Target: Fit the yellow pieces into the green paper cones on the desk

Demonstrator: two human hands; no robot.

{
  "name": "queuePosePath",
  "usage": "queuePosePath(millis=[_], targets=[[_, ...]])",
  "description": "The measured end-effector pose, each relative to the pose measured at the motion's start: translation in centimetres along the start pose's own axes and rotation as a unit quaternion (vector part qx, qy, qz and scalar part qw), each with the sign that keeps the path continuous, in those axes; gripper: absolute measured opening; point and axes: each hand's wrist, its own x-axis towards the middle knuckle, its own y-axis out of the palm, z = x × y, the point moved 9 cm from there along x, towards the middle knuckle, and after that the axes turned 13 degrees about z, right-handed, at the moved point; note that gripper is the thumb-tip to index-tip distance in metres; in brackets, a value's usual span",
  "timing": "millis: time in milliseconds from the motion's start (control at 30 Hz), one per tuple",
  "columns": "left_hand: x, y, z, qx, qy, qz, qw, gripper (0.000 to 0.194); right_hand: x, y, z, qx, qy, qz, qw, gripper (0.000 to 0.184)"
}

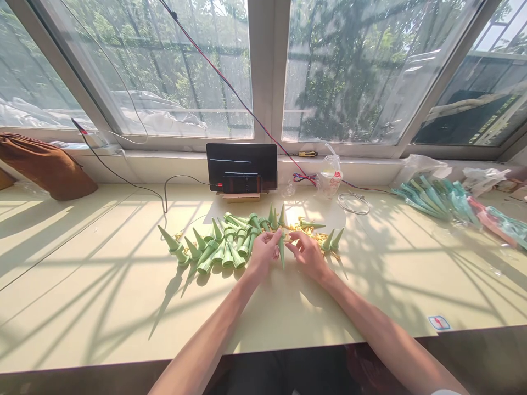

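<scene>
Between the thumb and fingers of my left hand is a green plastic cone spike, its tip pointing down toward me. My right hand is just right of it, with thumb and index finger curled close together near the spike's wide end; what they pinch is too small to make out. To the left of my hands lies a pile of similar green spikes, some standing on their wide ends and others on their sides. Small yellow pieces are scattered behind and beside my right hand, with two spikes upright among them.
A black tablet leans on a stand at the back. Right of it are a knotted plastic bag and a coiled cable. Bagged teal items lie far right; a brown drawstring bag sits far left.
</scene>
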Motion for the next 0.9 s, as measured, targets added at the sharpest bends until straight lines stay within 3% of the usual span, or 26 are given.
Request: queuePosePath(millis=[300, 533, 900], targets=[[0.0, 0.0, 0.3, 0.002, -0.006, -0.004, 1.0, 0.048, -0.1, 0.3, 0.9, -0.044, -0.031, 0.005, 0.999, 0.012], [-0.1, 0.0, 0.3, -0.001, -0.012, -0.019, 1.0, 0.048, 0.0, 0.6, 1.4, -0.074, -0.05, 0.018, 0.996, 0.014], [-0.3, 0.1, 0.2, -0.008, -0.008, -0.02, 1.0, 0.047, -0.3, 0.4, 1.4, -0.091, -0.075, -0.01, 0.993, 0.017]])
